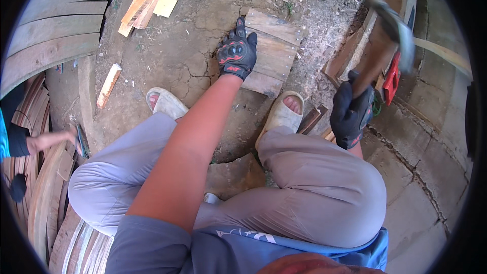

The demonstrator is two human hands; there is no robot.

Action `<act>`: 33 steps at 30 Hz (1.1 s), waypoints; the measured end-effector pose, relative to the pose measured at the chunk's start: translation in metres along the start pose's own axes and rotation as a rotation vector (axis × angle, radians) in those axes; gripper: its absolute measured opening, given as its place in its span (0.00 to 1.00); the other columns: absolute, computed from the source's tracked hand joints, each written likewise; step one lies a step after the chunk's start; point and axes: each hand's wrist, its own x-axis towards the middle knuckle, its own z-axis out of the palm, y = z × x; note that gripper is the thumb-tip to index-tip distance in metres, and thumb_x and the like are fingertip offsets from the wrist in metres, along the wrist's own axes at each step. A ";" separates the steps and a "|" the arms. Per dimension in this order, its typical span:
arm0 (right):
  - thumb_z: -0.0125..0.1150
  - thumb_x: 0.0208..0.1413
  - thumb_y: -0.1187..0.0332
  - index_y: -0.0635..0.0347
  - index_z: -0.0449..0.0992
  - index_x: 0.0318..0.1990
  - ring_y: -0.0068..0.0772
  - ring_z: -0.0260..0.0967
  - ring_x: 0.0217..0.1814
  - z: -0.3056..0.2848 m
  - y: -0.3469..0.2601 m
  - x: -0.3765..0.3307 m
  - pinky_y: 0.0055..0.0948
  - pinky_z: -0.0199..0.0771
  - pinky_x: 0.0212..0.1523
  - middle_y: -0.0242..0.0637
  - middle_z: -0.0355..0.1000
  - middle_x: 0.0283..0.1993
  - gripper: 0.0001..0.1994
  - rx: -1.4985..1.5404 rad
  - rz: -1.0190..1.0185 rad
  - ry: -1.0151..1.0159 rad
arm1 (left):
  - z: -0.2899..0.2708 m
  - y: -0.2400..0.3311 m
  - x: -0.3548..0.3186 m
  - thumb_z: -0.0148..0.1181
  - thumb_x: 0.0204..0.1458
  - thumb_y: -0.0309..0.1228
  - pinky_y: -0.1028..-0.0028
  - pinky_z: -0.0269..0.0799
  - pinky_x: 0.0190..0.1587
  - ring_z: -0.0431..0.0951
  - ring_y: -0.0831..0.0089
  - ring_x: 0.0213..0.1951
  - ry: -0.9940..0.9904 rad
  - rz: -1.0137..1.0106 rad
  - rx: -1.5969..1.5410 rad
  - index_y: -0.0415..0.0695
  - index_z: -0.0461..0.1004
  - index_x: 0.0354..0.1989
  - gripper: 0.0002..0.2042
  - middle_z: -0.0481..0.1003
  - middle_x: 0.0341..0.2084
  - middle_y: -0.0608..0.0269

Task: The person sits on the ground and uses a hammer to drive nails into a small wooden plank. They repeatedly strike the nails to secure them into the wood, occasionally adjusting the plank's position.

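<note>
My left hand (237,53), in a black glove with red marks, grips the left edge of a small wooden panel (271,56) lying on the ground. The panel is made of several boards side by side. One finger points away from me and the others are partly hidden. On the right, my gloved right hand (350,111) is closed round the wooden handle of a hammer (374,68). Raised above the ground, its metal head is blurred by motion. My sandalled feet rest on the near side of the panel.
Loose wood pieces (138,7) lie at the far left, with a short stick (108,86) nearer. A red handle (391,78) shows beside a wooden trough (350,53) at right. Another person's hand (61,139) is at the left edge, beside stacked planks (45,203).
</note>
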 end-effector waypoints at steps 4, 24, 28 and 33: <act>0.55 0.75 0.65 0.64 0.68 0.62 0.46 0.76 0.32 0.039 0.082 -0.068 0.43 0.74 0.35 0.47 0.75 0.34 0.16 0.006 0.086 -0.101 | 0.002 0.013 -0.001 0.47 0.71 0.53 0.46 0.70 0.65 0.77 0.44 0.63 0.023 0.041 0.003 0.50 0.55 0.81 0.34 0.74 0.66 0.43; 0.50 0.77 0.51 0.64 0.77 0.49 0.40 0.74 0.27 0.031 0.041 -0.048 0.42 0.72 0.30 0.43 0.76 0.29 0.22 -0.145 0.169 -0.044 | 0.000 0.010 0.004 0.46 0.71 0.53 0.48 0.69 0.68 0.76 0.44 0.65 0.019 0.008 -0.008 0.52 0.56 0.81 0.33 0.73 0.67 0.44; 0.53 0.75 0.52 0.62 0.76 0.46 0.55 0.77 0.33 0.007 0.040 -0.041 0.53 0.73 0.34 0.50 0.77 0.31 0.19 -0.157 0.154 -0.084 | -0.004 0.014 -0.001 0.46 0.71 0.53 0.49 0.68 0.69 0.75 0.43 0.65 -0.051 -0.007 -0.033 0.51 0.56 0.81 0.33 0.73 0.68 0.44; 0.54 0.75 0.53 0.61 0.73 0.51 0.66 0.77 0.37 0.053 0.075 -0.060 0.56 0.73 0.35 0.57 0.77 0.33 0.18 -0.468 0.383 -0.246 | -0.005 0.008 0.001 0.47 0.71 0.52 0.49 0.69 0.68 0.76 0.43 0.65 -0.021 -0.002 -0.035 0.52 0.56 0.81 0.33 0.73 0.67 0.43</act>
